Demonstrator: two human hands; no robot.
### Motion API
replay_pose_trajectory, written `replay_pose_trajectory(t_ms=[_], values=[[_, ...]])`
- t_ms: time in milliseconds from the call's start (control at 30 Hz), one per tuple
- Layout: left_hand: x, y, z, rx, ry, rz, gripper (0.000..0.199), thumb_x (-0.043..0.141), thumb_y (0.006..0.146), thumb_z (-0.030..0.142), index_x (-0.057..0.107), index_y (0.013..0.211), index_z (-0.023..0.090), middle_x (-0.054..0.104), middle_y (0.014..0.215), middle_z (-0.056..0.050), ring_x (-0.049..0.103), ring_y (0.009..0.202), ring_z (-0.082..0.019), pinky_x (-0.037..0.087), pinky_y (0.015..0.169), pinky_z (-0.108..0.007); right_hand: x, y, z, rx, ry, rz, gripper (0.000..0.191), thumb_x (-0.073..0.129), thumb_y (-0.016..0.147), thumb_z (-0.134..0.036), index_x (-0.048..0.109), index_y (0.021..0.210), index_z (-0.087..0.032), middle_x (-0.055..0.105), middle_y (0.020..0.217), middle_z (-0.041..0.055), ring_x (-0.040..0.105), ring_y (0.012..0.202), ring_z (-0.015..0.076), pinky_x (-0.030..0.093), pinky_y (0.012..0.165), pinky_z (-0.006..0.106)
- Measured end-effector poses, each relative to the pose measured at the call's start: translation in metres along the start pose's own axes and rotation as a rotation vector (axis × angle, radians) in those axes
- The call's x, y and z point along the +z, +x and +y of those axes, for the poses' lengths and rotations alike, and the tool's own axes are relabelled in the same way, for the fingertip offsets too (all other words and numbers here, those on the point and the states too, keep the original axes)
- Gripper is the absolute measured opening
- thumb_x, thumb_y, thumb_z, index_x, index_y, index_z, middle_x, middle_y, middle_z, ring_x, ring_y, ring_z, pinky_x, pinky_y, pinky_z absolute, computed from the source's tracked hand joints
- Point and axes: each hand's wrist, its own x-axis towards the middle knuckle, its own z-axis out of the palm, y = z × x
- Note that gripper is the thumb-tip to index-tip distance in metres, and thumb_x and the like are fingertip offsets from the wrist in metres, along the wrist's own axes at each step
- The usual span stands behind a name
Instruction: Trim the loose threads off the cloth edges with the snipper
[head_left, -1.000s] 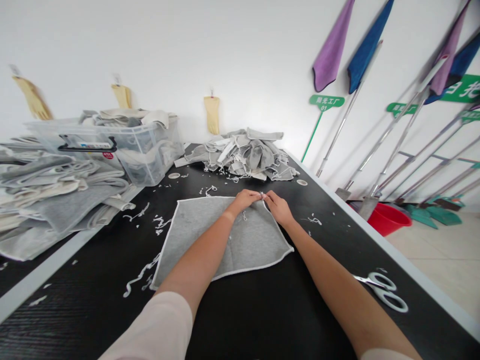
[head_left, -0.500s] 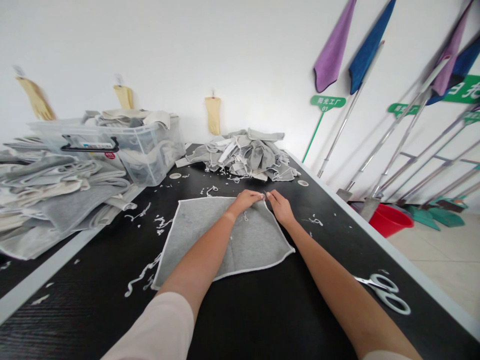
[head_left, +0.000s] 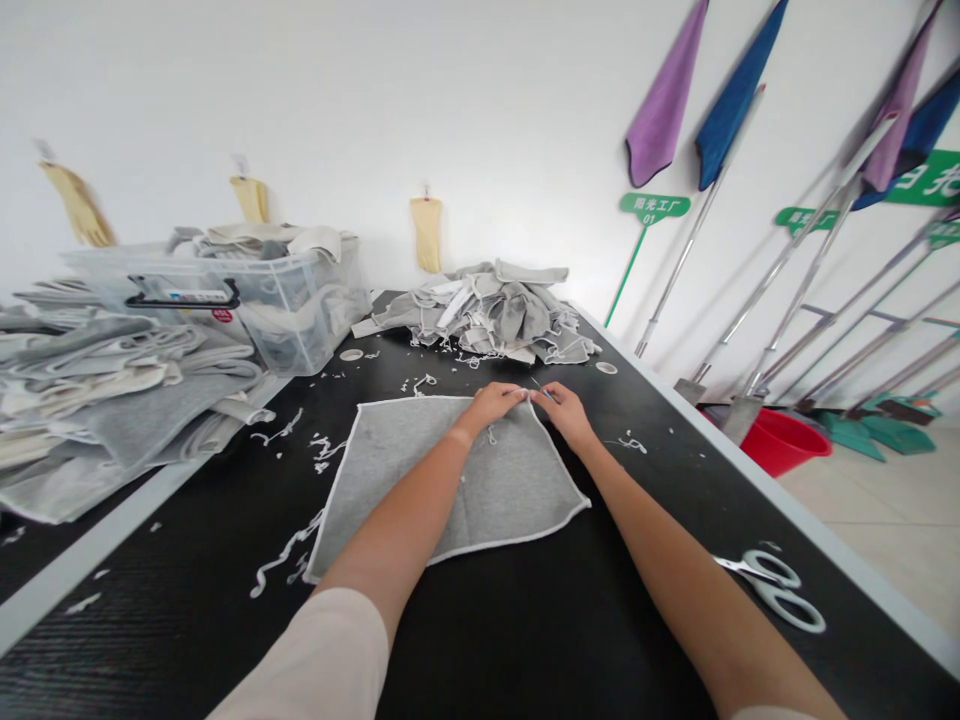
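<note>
A grey cloth [head_left: 405,470] with a white stitched edge lies spread on the black table in the head view. At its far right corner my left hand [head_left: 495,403] is closed, pinching the cloth edge between thumb and fingers. Just to the right, my right hand [head_left: 564,412] is closed round a thin, pointed tool [head_left: 547,394] with a bluish part; its exact kind is too small to tell. Its fingertips meet the same corner. A short white thread [head_left: 492,435] rests on the cloth below my left hand.
Scissors [head_left: 772,590] lie at the right by my forearm. Grey cloths are heaped [head_left: 495,310] at the back and stacked [head_left: 127,390] at the left, beside a clear plastic box [head_left: 300,330]. Thread scraps [head_left: 289,550] litter the table. A red basin [head_left: 784,445] stands on the floor.
My right hand has turned slightly, and the thin tool now shows between its fingers, tip pointing up and left. My left hand and the cloth have stayed nearly still.
</note>
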Motion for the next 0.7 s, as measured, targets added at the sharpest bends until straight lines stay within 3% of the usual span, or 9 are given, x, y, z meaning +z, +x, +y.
replay_pose_trajectory(t_ms=[167,367,500,700], values=[[0.001,0.001,-0.003,-0.024,0.047,-0.007,0.045,0.054,0.096,0.057,0.081,0.113,0.026,0.08,0.113,-0.001,0.069,0.112,-0.023,0.045,0.107,-0.032,0.002,0.002,0.001,-0.013,0.023,-0.017,0.044,0.062,0.085,-0.061,0.075,0.086,-0.02,0.071,0.08,0.0026,0.061,0.077,0.0199,0.046,0.074,0.03],[0.001,0.0,-0.001,-0.014,0.101,-0.013,0.04,0.053,0.098,0.053,0.082,0.112,0.029,0.08,0.107,0.0,0.07,0.107,-0.022,0.043,0.108,-0.031,0.003,0.003,0.002,-0.004,0.024,-0.06,0.043,0.062,0.085,-0.058,0.08,0.092,-0.019,0.075,0.084,0.0038,0.064,0.083,0.0229,0.048,0.076,0.031],[0.002,-0.002,0.003,-0.006,0.142,-0.013,0.038,0.053,0.098,0.051,0.081,0.111,0.029,0.08,0.104,0.0,0.069,0.106,-0.022,0.041,0.109,-0.032,0.002,0.004,0.005,-0.003,-0.027,-0.024,0.039,0.06,0.085,-0.054,0.079,0.089,-0.02,0.074,0.082,0.003,0.064,0.081,0.0224,0.047,0.075,0.031],[-0.004,-0.005,0.017,-0.022,0.342,-0.03,0.03,0.058,0.096,0.043,0.077,0.113,0.029,0.077,0.117,-0.005,0.065,0.117,-0.027,0.039,0.11,-0.04,-0.001,0.003,0.004,0.025,-0.11,0.056,0.032,0.059,0.086,-0.048,0.077,0.086,-0.021,0.075,0.081,0.0038,0.065,0.078,0.0228,0.045,0.072,0.031]])
